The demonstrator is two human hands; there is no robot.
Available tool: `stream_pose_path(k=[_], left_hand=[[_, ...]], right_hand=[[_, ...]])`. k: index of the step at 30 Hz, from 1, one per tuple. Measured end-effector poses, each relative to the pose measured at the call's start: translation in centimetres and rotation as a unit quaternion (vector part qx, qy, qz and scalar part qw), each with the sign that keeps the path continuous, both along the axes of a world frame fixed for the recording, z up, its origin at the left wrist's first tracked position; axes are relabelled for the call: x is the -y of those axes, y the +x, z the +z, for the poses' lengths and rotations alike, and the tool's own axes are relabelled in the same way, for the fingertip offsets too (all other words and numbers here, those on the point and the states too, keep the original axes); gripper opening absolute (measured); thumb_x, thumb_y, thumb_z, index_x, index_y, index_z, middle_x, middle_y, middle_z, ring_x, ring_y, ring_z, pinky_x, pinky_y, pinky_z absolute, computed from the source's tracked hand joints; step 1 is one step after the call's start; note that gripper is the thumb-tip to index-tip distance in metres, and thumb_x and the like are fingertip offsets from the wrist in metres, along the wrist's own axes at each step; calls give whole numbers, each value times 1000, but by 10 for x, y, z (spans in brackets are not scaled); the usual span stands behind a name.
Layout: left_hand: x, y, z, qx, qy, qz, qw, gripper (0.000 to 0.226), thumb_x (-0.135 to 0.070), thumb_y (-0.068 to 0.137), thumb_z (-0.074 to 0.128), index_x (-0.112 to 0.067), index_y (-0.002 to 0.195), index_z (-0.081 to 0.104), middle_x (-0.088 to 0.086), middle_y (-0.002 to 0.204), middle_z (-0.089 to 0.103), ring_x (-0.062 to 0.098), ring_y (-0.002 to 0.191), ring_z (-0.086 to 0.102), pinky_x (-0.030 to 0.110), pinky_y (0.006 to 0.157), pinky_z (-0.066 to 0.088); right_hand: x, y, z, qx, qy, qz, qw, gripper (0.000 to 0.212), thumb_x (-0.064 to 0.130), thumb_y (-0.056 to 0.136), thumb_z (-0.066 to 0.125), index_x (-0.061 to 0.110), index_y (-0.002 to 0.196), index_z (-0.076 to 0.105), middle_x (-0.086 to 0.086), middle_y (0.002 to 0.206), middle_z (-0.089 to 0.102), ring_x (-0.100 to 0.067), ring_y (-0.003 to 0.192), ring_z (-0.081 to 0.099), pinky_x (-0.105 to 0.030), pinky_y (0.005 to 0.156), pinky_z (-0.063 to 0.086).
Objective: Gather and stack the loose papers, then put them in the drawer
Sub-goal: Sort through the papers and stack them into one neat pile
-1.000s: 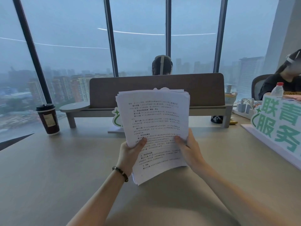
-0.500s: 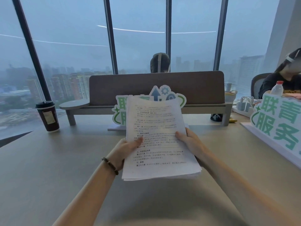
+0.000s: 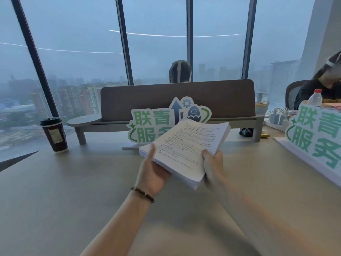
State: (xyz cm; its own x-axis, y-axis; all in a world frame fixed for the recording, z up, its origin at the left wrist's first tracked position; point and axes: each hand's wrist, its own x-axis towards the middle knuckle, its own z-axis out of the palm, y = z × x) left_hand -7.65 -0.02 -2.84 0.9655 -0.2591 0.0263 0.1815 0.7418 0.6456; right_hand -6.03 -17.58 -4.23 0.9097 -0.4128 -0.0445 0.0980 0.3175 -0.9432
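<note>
Aloft, paper stack (image 3: 186, 145) between both hands

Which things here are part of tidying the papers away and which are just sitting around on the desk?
Part of the job:
- paper stack
- left hand and right hand, both gripping the stack
No drawer is in view.

Just lying about:
- coffee cup
- green sign behind the stack
- second green sign
- water bottle
- desk divider
</note>
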Motion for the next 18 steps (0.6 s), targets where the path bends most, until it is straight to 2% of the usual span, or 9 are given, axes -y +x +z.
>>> stream_pose_path(k=[3, 6, 10, 13, 15, 18], left_hand=[[24, 5, -8, -69, 13, 24, 997, 39, -16, 96, 57, -6, 133, 53, 20, 126, 65, 35, 119, 59, 55, 107, 40], [31, 11, -14, -120, 61, 50, 990, 33, -5, 98, 52, -3, 131, 53, 20, 127, 63, 37, 114, 60, 58, 101, 43], [10, 19, -16, -76, 100, 95, 987, 38, 3, 95, 51, -6, 132, 53, 16, 123, 65, 35, 104, 64, 52, 77, 56], [-21, 18, -12, -23, 156, 123, 980, 40, 2, 92, 56, -9, 131, 55, 16, 124, 66, 40, 113, 62, 56, 80, 56], [-40, 15, -7, 9, 198, 144, 970, 36, 0, 92, 58, -10, 127, 59, 14, 120, 69, 39, 110, 64, 56, 82, 55], [-59, 7, 0, 65, 250, 158, 953, 29, 0, 91, 59, -7, 119, 63, 10, 114, 72, 33, 101, 70, 49, 74, 60]], right_hand=[[-16, -6, 0, 3, -17, -60, 998, 26, 24, 98, 49, 22, 122, 40, 2, 108, 62, -19, 96, 64, -41, 79, 58], [-21, -14, -4, 32, -31, -69, 997, 23, 22, 100, 51, 19, 121, 42, 3, 107, 61, -13, 94, 62, -31, 73, 52], [2, -13, 9, 59, 56, 29, 996, 37, 10, 93, 58, 14, 128, 50, -5, 116, 65, -23, 106, 64, -44, 94, 55], [42, -7, 24, 72, 128, 72, 986, 30, 16, 97, 54, 9, 126, 55, -10, 109, 66, -26, 99, 65, -42, 90, 57], [70, -4, 27, 63, 99, 86, 989, 34, 24, 99, 55, 5, 126, 58, -12, 107, 66, -26, 95, 64, -41, 86, 57], [95, -3, 27, 54, -35, 150, 987, 35, 29, 100, 56, 9, 128, 63, -12, 112, 68, -28, 101, 63, -42, 89, 56]])
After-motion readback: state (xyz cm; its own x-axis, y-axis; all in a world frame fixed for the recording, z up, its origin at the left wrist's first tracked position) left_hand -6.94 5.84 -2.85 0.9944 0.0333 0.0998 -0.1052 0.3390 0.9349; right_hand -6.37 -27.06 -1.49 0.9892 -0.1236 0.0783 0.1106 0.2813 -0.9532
